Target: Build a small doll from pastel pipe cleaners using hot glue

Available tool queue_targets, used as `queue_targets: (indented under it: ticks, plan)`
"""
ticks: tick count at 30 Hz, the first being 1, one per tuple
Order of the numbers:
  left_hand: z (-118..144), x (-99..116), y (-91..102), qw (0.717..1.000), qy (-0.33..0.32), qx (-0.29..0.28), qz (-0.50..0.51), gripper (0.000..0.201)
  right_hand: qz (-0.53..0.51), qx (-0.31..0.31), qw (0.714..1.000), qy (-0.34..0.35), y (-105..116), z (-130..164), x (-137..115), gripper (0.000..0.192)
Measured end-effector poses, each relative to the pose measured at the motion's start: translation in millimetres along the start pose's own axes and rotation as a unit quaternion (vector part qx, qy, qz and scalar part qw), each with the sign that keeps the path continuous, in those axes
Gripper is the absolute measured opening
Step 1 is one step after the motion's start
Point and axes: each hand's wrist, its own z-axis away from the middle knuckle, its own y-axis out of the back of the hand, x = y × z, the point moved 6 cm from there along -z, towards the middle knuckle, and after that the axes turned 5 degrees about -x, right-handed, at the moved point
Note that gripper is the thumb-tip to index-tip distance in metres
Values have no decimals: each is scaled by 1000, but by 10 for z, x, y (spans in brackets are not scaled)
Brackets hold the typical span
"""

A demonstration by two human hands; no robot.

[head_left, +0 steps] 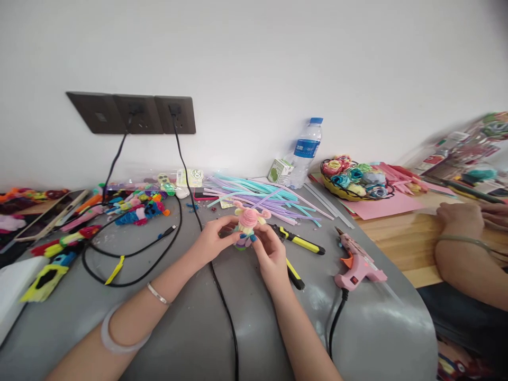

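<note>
At frame centre, the left hand point(214, 239) and right hand point(271, 257) close their fingertips around 1 pink-and-yellow pipe-cleaner figure point(247, 222), lifted just above the grey table point(190, 328) for close work. Lower right lies 1 pink glue gun point(357, 263); beyond, 1 water bottle point(305, 153).

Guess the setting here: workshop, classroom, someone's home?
Most likely a shared handicraft worktable, home or small studio. Both hands, left hand and right hand, grip a small pipe-cleaner figure; loose pipe cleaners, a pink glue gun and a basket of handmade flowers lie around, with another person's arm alongside.
</note>
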Motion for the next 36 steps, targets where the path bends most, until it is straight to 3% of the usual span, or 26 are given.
queue_targets:
  ticks: [27, 33, 36]
  plan:
    - [-2, 0, 30, 1000, 3, -9, 9, 25, -2, -3, 1000, -4, -12, -8, -29, 21]
    - [-19, -20, 28, 999, 10, 4, 51, 26, 25, -14, 1000, 8, -14, -17, -65, 25]
    - [-24, -45, 72, 991, 21, 45, 122, 28, 34, -20, 999, 6, -19, -14, -75, 28]
